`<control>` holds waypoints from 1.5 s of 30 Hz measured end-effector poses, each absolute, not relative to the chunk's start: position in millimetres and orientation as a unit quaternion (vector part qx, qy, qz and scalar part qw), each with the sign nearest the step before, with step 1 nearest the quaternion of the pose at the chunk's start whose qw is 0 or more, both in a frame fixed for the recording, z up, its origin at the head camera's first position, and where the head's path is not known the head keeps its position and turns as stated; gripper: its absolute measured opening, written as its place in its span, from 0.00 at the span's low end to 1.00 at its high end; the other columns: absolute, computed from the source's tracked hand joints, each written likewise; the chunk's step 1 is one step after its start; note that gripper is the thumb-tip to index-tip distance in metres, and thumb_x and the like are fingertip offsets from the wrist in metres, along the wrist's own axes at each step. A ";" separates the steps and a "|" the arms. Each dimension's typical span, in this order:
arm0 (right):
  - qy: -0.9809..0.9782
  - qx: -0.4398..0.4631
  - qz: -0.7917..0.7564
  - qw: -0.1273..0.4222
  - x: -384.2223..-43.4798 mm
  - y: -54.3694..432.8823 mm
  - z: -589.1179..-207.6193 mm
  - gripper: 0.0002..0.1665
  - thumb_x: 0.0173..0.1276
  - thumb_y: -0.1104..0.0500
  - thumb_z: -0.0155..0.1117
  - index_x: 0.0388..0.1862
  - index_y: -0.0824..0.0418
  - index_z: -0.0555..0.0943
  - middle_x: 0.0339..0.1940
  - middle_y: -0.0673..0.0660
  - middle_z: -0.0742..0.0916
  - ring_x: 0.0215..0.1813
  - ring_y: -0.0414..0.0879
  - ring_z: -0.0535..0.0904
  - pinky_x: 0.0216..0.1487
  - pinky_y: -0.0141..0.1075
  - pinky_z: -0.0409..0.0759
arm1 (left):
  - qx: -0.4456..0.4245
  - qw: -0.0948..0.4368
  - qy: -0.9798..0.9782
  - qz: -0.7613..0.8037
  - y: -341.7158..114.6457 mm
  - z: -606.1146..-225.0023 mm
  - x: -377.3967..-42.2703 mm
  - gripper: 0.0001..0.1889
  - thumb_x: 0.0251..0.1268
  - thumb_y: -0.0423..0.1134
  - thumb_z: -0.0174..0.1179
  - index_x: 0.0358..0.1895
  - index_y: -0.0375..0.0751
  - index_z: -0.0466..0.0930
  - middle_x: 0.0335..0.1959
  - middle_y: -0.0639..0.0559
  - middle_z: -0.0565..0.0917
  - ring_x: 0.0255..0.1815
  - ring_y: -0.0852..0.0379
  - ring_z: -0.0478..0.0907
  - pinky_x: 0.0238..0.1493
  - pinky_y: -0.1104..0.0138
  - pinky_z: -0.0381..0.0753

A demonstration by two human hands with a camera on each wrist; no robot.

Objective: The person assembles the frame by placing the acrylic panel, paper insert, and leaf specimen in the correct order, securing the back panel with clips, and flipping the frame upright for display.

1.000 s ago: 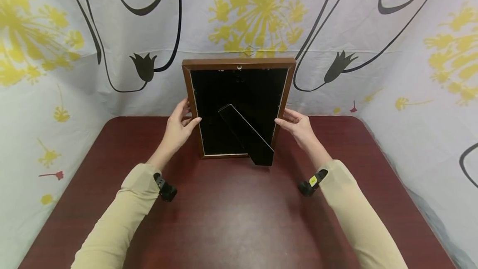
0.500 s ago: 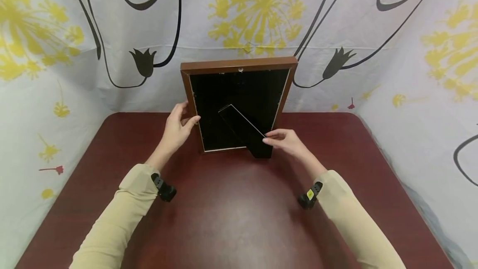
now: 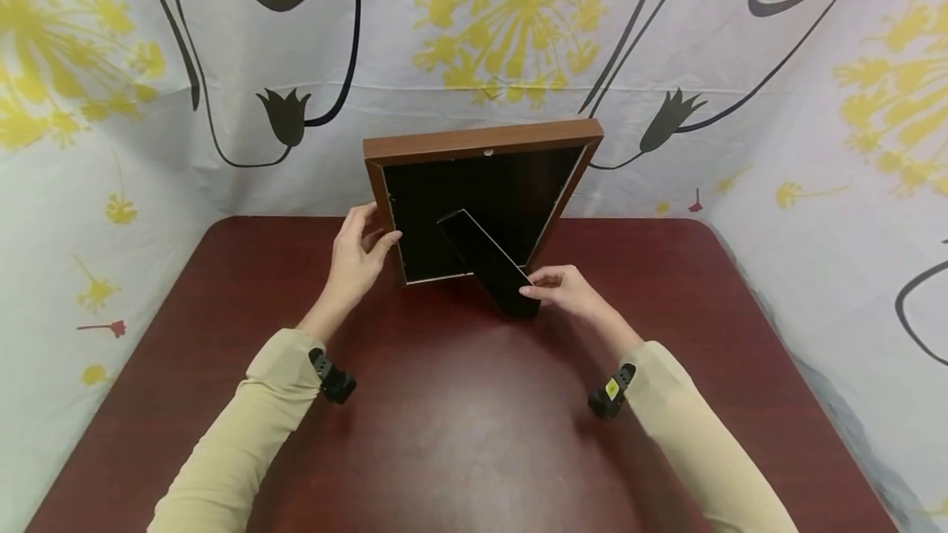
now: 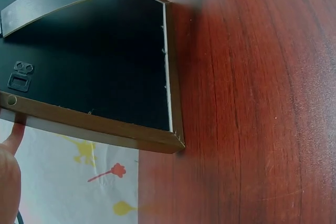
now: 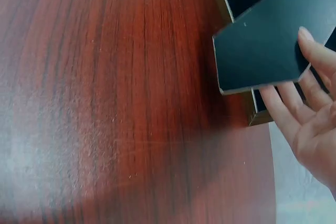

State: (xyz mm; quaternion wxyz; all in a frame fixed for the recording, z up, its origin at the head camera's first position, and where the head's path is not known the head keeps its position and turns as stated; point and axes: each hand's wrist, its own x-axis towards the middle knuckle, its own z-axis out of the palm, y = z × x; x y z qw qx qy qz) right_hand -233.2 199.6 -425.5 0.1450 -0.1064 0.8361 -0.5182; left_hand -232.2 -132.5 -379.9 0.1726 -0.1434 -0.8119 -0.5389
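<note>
A brown wooden picture frame [image 3: 481, 141] stands near the back of the table, its black backing facing me and its top tilted toward me. From the backing a black easel leg [image 3: 489, 261] slants down to the right. My left hand [image 3: 355, 257] grips the frame's left side, thumb on the back edge and fingers behind. In the right wrist view, the right hand [image 5: 310, 114] pinches the edge of the easel leg [image 5: 262, 45], thumb on its outer face and fingers underneath. Only a little of the left hand [image 4: 9, 177] shows in the left wrist view, beside the frame's edge [image 4: 94, 124].
The dark red wooden table [image 3: 459, 434] stretches toward me and to both sides. Behind it hangs a white cloth [image 3: 252, 39] printed with yellow and grey flowers. Each wrist wears a small black camera, such as the left camera [image 3: 333, 377].
My right hand has left the frame's right side and moved down and inward to the easel leg. The frame's top has tipped toward me, and the leg stands further out. The left hand keeps its grip.
</note>
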 end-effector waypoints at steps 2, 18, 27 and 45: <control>0.829 -0.115 -0.524 0.155 -231.9 201.0 -426.7 0.17 0.59 0.60 0.65 0.43 0.71 0.78 0.29 0.47 0.85 0.33 0.35 0.80 0.39 0.45 0.83 | -0.143 0.177 -0.812 -0.538 -132.1 -380.9 -231.9 0.28 0.60 0.33 0.58 0.63 0.28 0.61 0.59 0.34 0.66 0.61 0.42 0.66 0.59 0.54 0.72; 0.792 -0.136 -0.557 0.210 -223.4 206.0 -434.2 0.14 0.57 0.61 0.66 0.39 0.69 0.79 0.27 0.44 0.86 0.35 0.38 0.82 0.39 0.46 0.83 | -0.181 0.200 -0.796 -0.543 -134.0 -384.9 -222.7 0.27 0.57 0.34 0.60 0.60 0.30 0.65 0.53 0.37 0.69 0.56 0.45 0.70 0.57 0.54 0.74; 0.793 -0.155 -0.550 0.212 -217.3 206.2 -445.2 0.13 0.57 0.61 0.67 0.37 0.70 0.79 0.31 0.55 0.87 0.36 0.42 0.84 0.40 0.44 0.84 | -0.209 0.205 -0.778 -0.556 -133.7 -391.0 -214.9 0.22 0.55 0.30 0.61 0.55 0.34 0.69 0.50 0.42 0.71 0.55 0.51 0.73 0.58 0.59 0.75; 0.804 -0.162 -0.538 0.194 -211.8 206.4 -449.1 0.12 0.59 0.60 0.65 0.36 0.69 0.79 0.32 0.57 0.86 0.37 0.41 0.83 0.40 0.41 0.84 | -0.227 0.202 -0.784 -0.541 -137.1 -394.3 -215.5 0.20 0.56 0.29 0.60 0.53 0.32 0.69 0.50 0.41 0.72 0.54 0.53 0.73 0.58 0.62 0.75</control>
